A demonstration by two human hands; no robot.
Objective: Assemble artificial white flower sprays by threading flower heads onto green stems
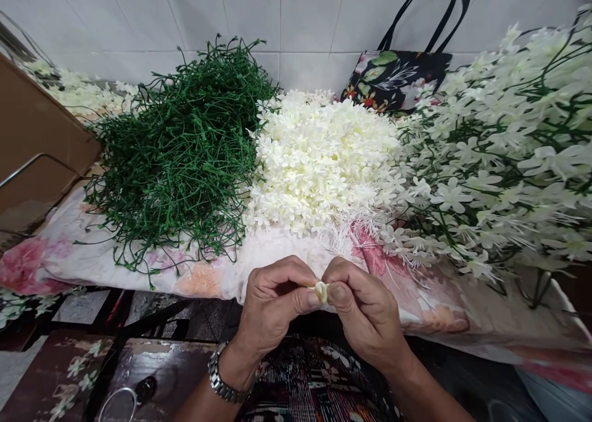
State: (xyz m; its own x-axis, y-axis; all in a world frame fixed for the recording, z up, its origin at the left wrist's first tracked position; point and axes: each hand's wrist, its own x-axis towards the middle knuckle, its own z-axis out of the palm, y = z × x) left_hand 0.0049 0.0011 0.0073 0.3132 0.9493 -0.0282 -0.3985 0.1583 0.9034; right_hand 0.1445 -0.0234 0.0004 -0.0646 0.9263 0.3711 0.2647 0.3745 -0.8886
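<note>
My left hand [277,305] and my right hand [363,311] meet at the front edge of the table. Between the thumbs and forefingers of both is a small cream-white flower piece [320,291], folded or bunched up, its far side hidden by the fingers. Just beyond them lies a heap of loose white artificial blossoms [319,163]. To its left rises a tangled pile of green plastic stems [185,144]. A few thin white stamen strands [340,234] lie on the cloth right behind my hands.
A flowered cloth [277,249] covers the table. Assembled white flower sprays [499,187] stand piled at the right. A black floral bag [398,79] leans against the tiled wall. At the left is a cardboard box [37,126]; brown stools [157,372] stand below.
</note>
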